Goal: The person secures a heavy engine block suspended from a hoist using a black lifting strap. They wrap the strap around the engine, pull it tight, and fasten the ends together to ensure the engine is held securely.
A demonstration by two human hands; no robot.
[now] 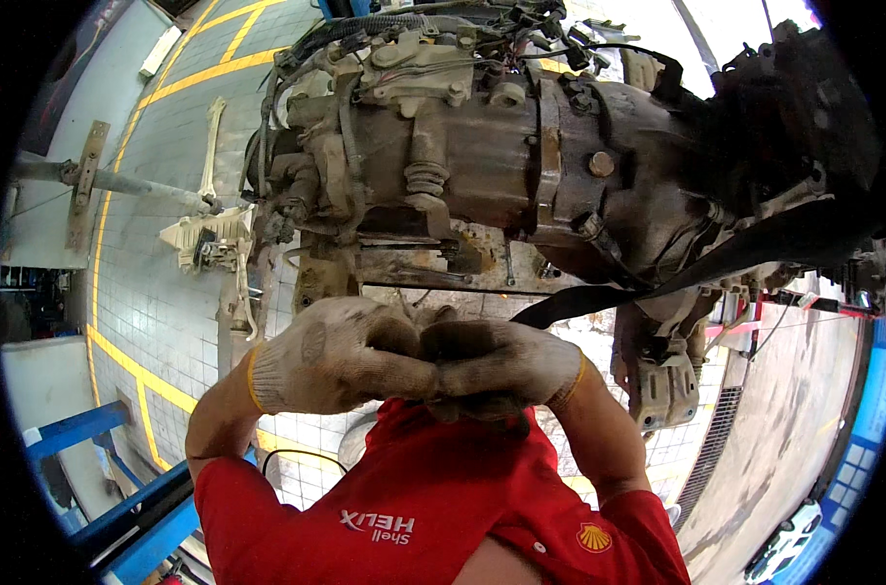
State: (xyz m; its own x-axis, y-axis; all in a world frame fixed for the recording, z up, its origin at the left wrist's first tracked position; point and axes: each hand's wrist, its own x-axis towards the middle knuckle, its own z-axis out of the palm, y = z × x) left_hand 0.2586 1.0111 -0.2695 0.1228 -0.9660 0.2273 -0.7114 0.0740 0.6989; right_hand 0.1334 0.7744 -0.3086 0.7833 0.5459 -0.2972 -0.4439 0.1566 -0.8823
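My left hand (331, 359) and my right hand (506, 363), both in dirty white work gloves with yellow cuffs, meet in front of my red shirt. Their fingers are curled and pressed together. Whatever lies between them, if anything, is hidden by the gloves. A wide black strap (677, 283) runs from the right and passes out of sight behind my right glove; whether I grip it cannot be seen. Just beyond the hands, a large greasy gearbox (472, 156) hangs or rests crosswise, with a round bolt head (601, 164) on its casing.
Behind my hands, a metal tray (482, 273) holds several tools under the gearbox. Dark machinery (794, 127) fills the upper right. Pale metal parts (209, 234) lie at left on the tiled floor with yellow lines. Blue steel beams (151, 526) stand at lower left.
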